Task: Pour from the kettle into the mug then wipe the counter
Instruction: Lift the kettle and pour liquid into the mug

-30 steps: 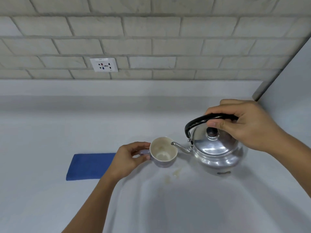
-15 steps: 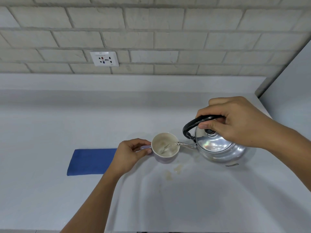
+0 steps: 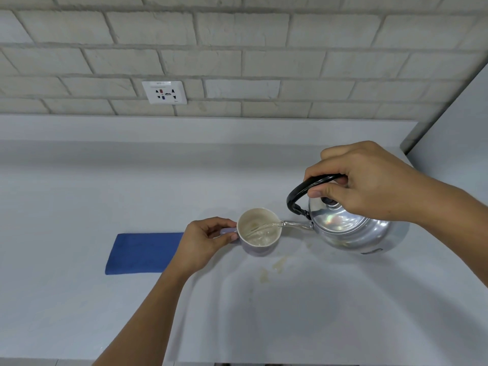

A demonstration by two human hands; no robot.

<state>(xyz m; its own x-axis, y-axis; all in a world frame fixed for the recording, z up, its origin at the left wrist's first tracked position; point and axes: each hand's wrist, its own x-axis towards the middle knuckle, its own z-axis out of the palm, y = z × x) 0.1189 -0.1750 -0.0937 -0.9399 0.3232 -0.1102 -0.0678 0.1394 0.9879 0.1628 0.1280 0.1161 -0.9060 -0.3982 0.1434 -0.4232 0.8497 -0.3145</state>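
Pouring stage. The right hand (image 3: 369, 183) is clenched around the black bail handle (image 3: 303, 191) of the steel kettle (image 3: 351, 231), which is tilted with its spout (image 3: 295, 225) pointing left, long axis running left to right. A thin stream of water (image 3: 264, 228) runs from the spout tip into the mug (image 3: 258, 231), which stands upright on the counter (image 3: 79, 194). The left hand (image 3: 203, 244) grips the mug's handle, which points left. A folded blue cloth (image 3: 142, 253) lies flat left of the mug. Small stains (image 3: 272, 268) mark the counter nearby. Lettering on the wall socket (image 3: 164, 92) is too small to read.
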